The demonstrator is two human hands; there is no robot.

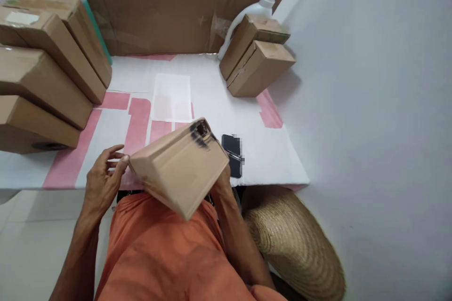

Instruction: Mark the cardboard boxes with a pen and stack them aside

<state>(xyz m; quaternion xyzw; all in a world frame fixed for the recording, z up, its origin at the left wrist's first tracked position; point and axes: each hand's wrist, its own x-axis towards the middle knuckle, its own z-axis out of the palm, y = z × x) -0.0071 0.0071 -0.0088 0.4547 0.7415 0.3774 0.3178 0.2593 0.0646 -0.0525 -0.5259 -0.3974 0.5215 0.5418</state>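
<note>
A brown cardboard box (183, 164) is tilted in the air over the table's front edge. Black burn-like marks surround a dark hole in its upper right corner. My right hand (222, 179) grips the box from its right side, its fingers mostly hidden behind the cardboard. At the opposite end, my left hand (106, 174) has its fingers apart, the thumb tip at or very near the box's left corner. Just right of the box, a black phone-like object (231, 150) lies on the table, partly blurred out.
Several cardboard boxes (45, 75) stand in a row at the left before a green-liquid bottle (95, 23). Two more boxes (263, 68) and a white jug (243, 11) are back right. The tablecloth (208, 89) carries a pale sheet (171, 96). A straw hat (296, 235) hangs beside the wall.
</note>
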